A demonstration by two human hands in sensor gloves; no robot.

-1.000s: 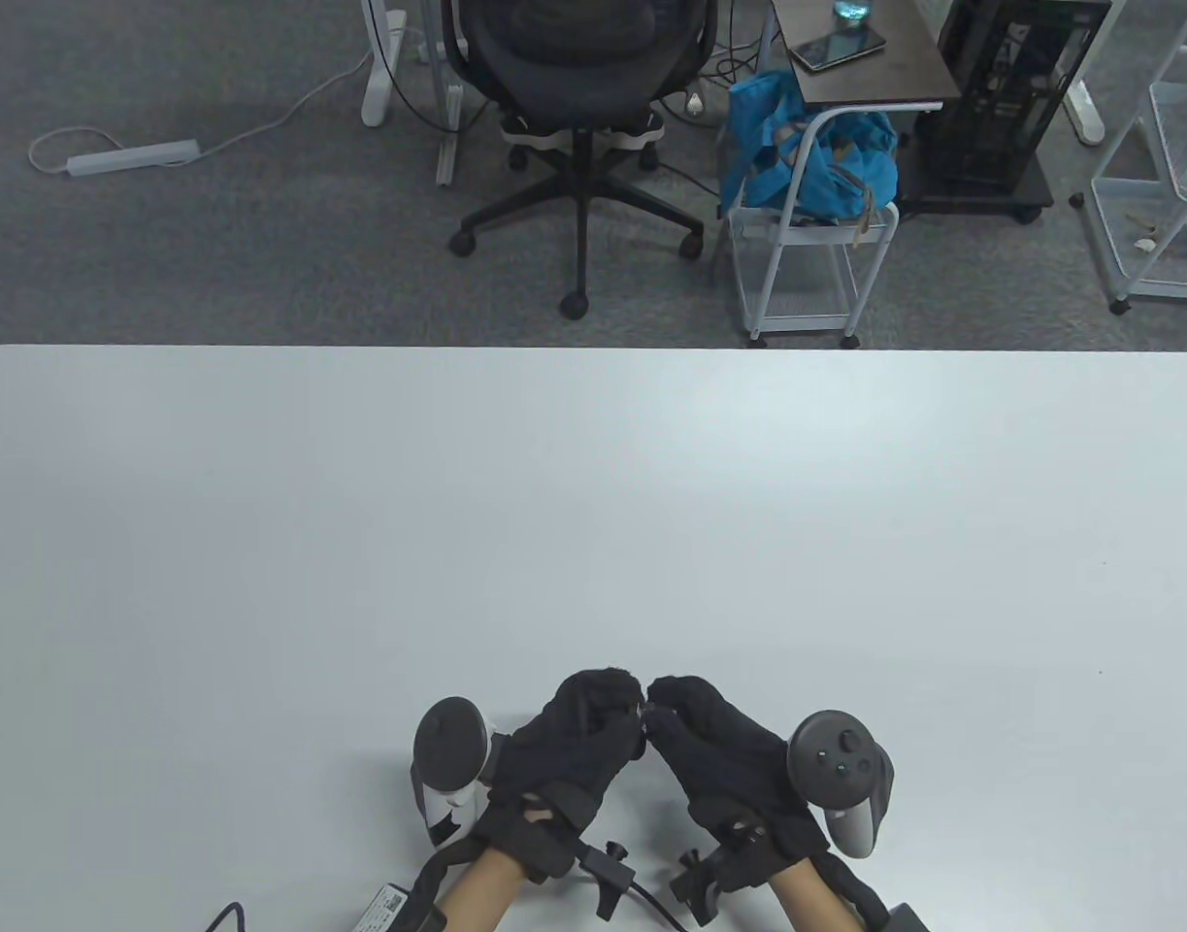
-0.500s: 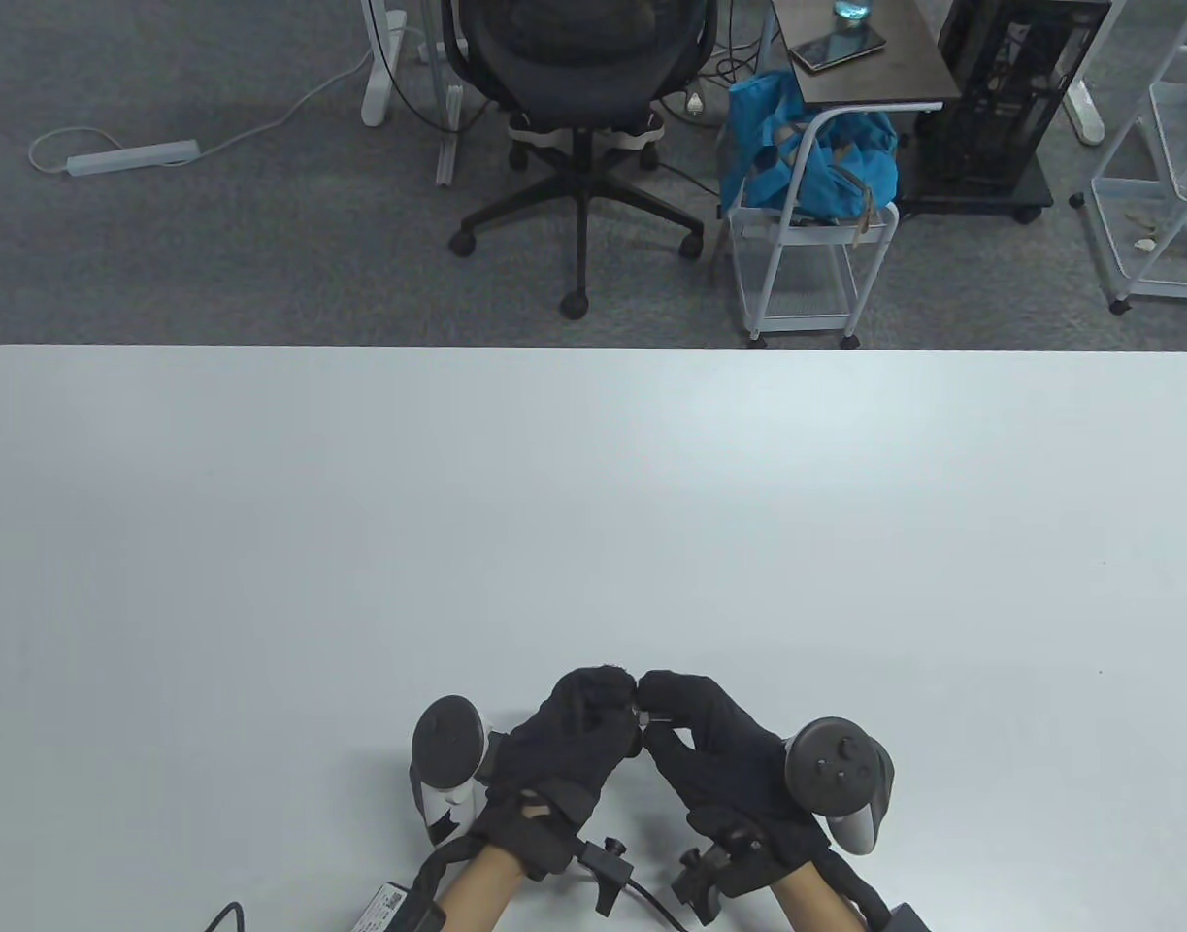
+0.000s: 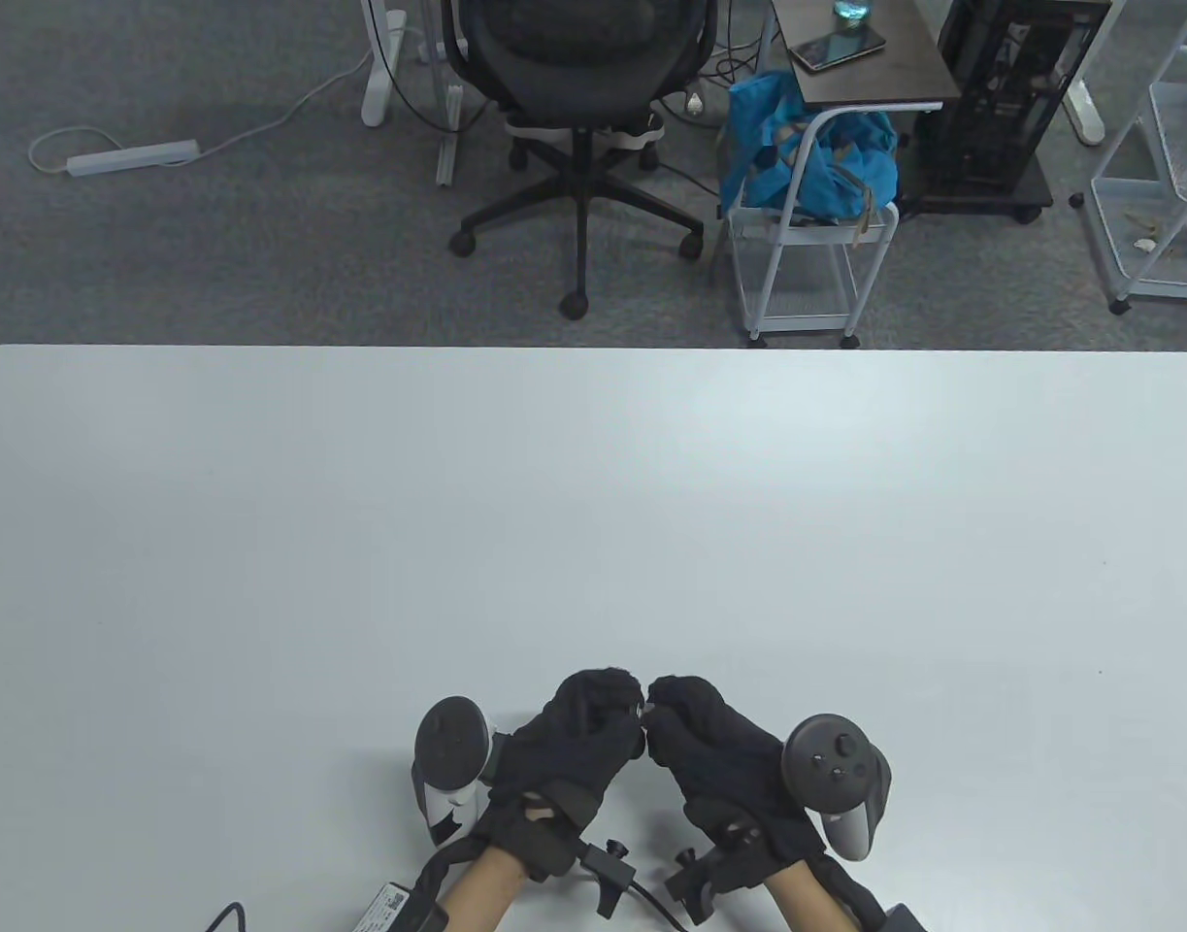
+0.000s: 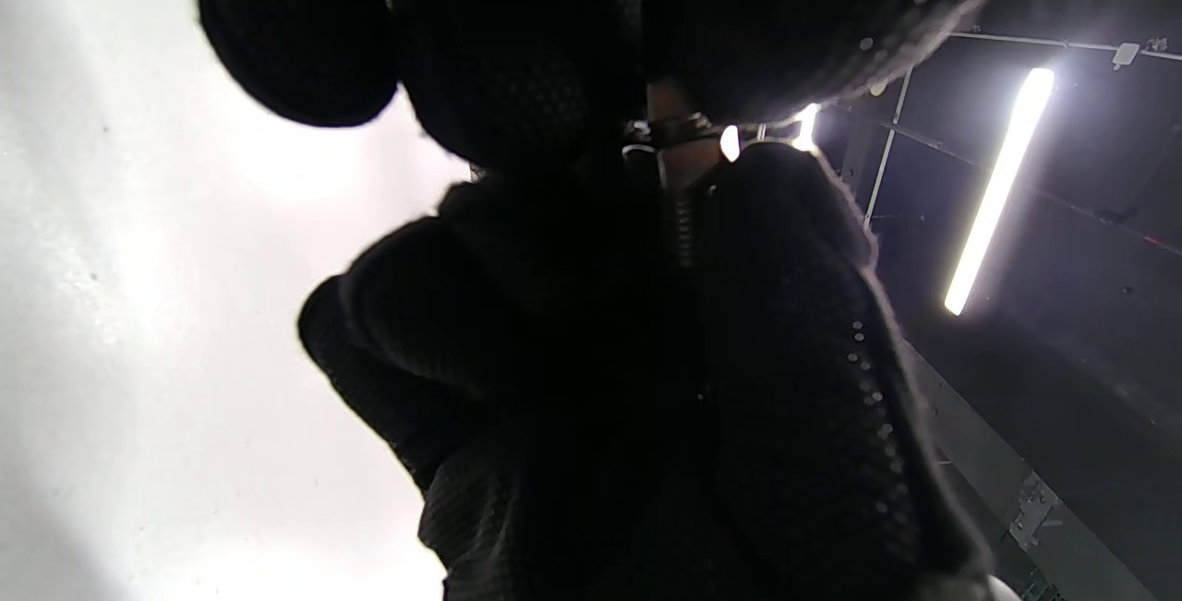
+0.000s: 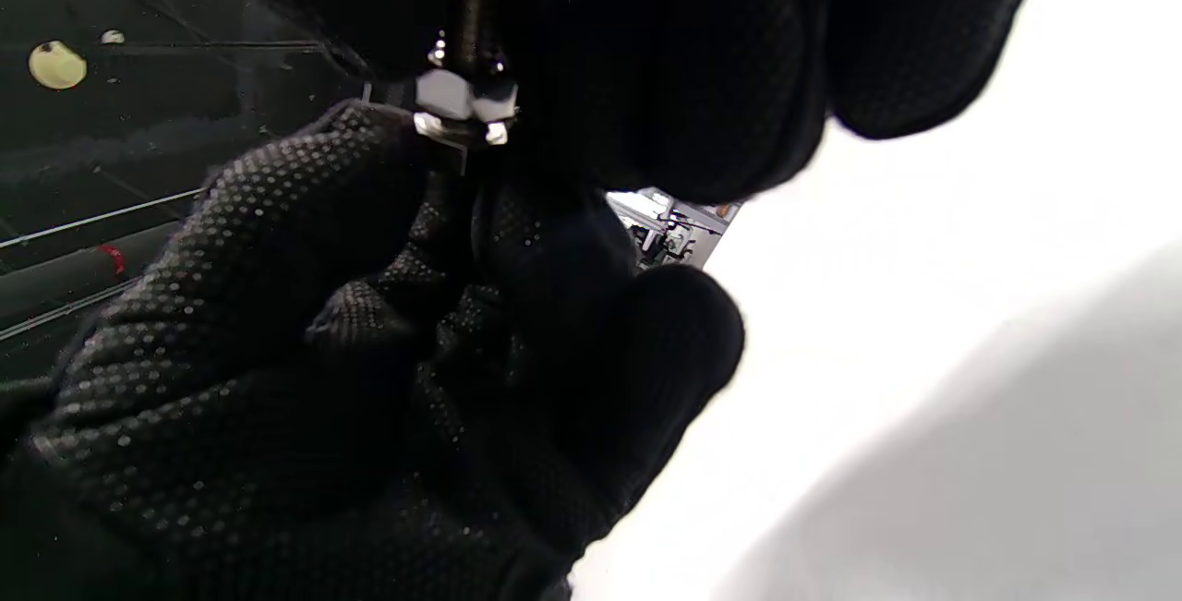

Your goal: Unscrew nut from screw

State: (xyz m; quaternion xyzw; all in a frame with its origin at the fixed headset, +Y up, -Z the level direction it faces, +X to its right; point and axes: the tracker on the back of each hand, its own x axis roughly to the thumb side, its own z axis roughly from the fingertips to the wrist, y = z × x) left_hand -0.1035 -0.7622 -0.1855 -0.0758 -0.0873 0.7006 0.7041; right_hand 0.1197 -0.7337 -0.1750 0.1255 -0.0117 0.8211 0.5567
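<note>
Two gloved hands meet at the near desk [image 3: 593, 505] edge. Left hand [image 3: 574, 743] and right hand [image 3: 714, 757] each pinch the screw [image 4: 681, 204] and nut [image 5: 459, 102] between them

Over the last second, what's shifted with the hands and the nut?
The right hand rolled at the wrist: its tracker swung up toward the left hand, then settled back, a twisting stroke. Both hands kept their pinch on the nut and screw. The left hand stayed put, low over the table.
</note>
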